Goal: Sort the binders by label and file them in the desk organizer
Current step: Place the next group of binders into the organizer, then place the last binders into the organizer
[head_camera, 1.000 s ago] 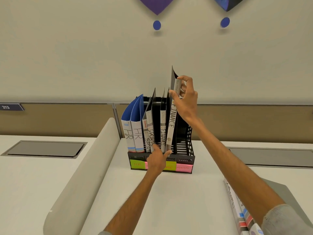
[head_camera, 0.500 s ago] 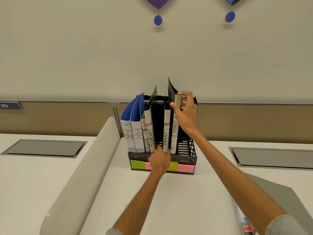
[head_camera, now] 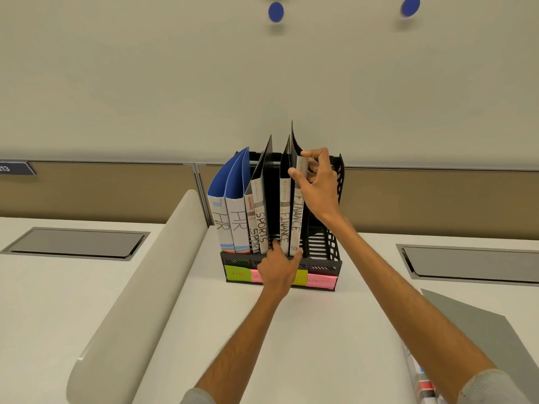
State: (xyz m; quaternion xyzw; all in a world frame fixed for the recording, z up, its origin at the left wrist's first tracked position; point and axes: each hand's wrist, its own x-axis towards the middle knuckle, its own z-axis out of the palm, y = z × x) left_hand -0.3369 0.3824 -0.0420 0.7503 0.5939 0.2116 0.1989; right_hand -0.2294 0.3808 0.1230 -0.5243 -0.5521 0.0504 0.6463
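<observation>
Binders stand upright in the black desk organizer [head_camera: 323, 265] at the far middle of the tabletop [head_camera: 320, 330]: two marked HR in the leftmost slot, two marked SPORTS next, then two marked FINANCE. The second FINANCE binder [head_camera: 297, 223] is the one in hand. The right hand [head_camera: 318, 182] has its grip closed on the top of that spine, thumb on the near face and fingers curled behind, at about 1 o'clock from the organizer's middle. The left hand [head_camera: 278, 266] rests at the front rail near 6 o'clock, fingertips touching the foot of the FINANCE spines; whether it pinches anything I cannot tell.

By my reading, the step is seating this binder in the third slot, and it looks nearly or fully down. The rightmost slot, at 3 o'clock, is bare above its pink label [head_camera: 322, 280]. Further binders [head_camera: 420, 383] lie at the tabletop's edge around 5 o'clock. The next move would call for letting go without tipping the row, then reading a spine from that pile.
</observation>
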